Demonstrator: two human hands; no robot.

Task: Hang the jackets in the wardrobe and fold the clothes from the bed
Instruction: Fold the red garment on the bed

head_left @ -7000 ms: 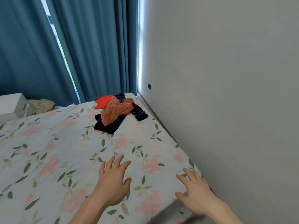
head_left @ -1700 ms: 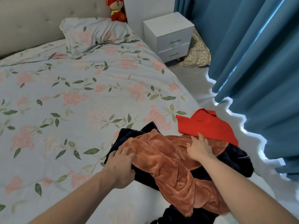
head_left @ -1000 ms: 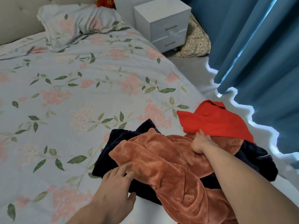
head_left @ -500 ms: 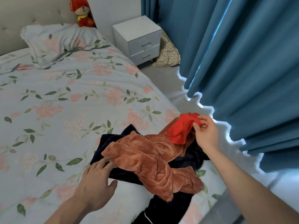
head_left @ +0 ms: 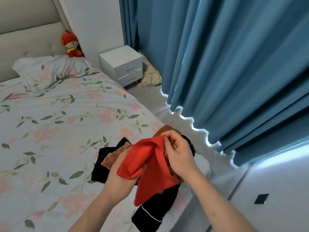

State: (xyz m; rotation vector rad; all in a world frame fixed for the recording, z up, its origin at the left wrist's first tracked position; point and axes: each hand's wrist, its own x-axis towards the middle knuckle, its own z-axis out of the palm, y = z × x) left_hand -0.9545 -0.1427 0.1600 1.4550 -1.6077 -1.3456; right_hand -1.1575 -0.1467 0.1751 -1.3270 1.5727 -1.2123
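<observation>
A red garment (head_left: 150,171) hangs lifted above the clothes pile at the near right corner of the bed (head_left: 50,131). My right hand (head_left: 178,153) pinches its upper edge. My left hand (head_left: 120,173) grips it from below, its fingers partly hidden under the cloth. Beneath lie a rust-orange fleece piece (head_left: 112,158) and a dark navy garment with white piping (head_left: 153,213), both still on the floral sheet. No jackets or wardrobe are in view.
A floral pillow (head_left: 50,72) and a red plush toy (head_left: 71,44) sit at the padded headboard. A white two-drawer nightstand (head_left: 123,64) stands beside the bed, a patterned cushion (head_left: 150,76) behind it. Blue curtains (head_left: 234,72) hang on the right, a white wall (head_left: 275,198) at near right.
My left hand left the pile and took hold of the red garment. Both hands have raised it clear of the orange fleece piece.
</observation>
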